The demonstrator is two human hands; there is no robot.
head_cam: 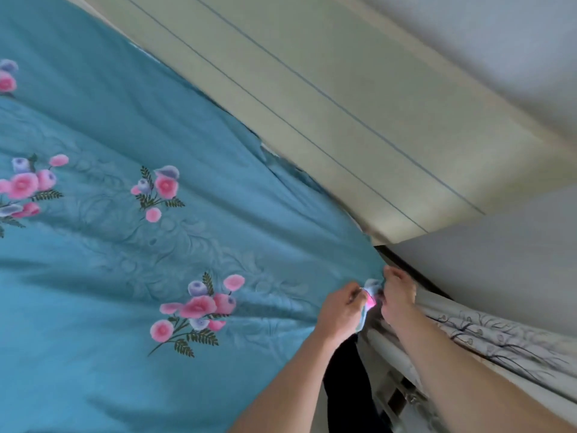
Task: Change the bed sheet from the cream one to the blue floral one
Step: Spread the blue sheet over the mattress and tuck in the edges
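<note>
Blue floral sheet (pixel 125 260) covers the bed; left hand (pixel 342 310) and right hand (pixel 398 300) pinch its four-o'clock corner (pixel 371 292), which likely needs tucking next.

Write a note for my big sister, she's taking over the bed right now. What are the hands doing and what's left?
Left hand: grips the bunched corner of the blue floral sheet.
Right hand: pinches the same corner, right beside the left one.
Blue floral sheet: spread across the bed, still creased, with its far edge lying unevenly along the cream headboard.
Cream sheet: not in view.
Done: the blue sheet covers the bed.
Left: probably pull this corner tight, fix it in place, then smooth the creases and straighten the far edge.
</note>
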